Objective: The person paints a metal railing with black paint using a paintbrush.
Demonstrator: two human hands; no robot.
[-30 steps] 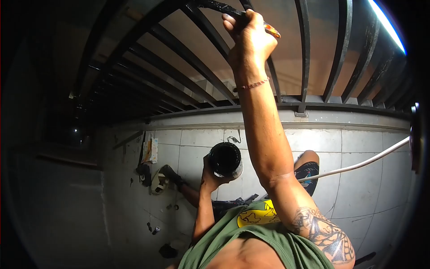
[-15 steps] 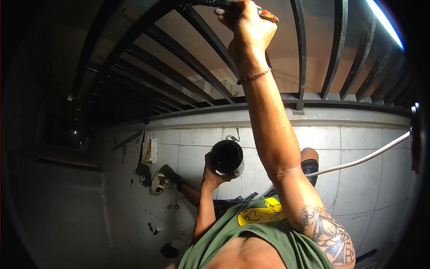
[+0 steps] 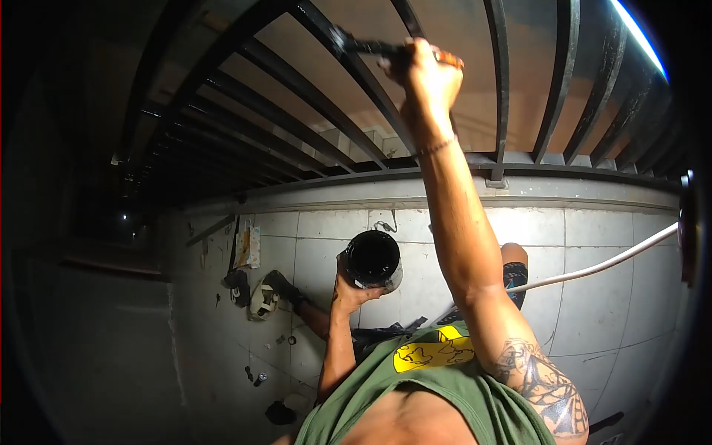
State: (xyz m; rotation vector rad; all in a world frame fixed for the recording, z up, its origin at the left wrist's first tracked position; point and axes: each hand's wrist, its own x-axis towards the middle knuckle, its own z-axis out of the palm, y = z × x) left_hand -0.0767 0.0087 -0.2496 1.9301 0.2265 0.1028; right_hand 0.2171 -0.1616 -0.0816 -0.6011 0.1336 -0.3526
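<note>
My right hand (image 3: pixel 432 78) is closed around the handle of a paintbrush (image 3: pixel 378 48), whose orange-patterned end sticks out past the fist. The brush points left, and its bristles, blurred by motion, overlap a dark bar of the metal railing (image 3: pixel 498 81). Lower down, my left hand (image 3: pixel 352 291) grips a can of black paint (image 3: pixel 373 256) by its side, with the open top facing me. Black paint coats the inside of the can.
White floor tiles (image 3: pixel 545 293) spread below, bordered by a ledge (image 3: pixel 578 191) under the railing. A pale hose or cable (image 3: pixel 608 261) runs in from the right. At left lie a patterned paper bag (image 3: pixel 248 246) and several small items; my shoe (image 3: pixel 265 298) stands beside them.
My right hand has moved down and slightly right with the paintbrush, from the upper rail onto an upright bar. The left hand and can have barely shifted.
</note>
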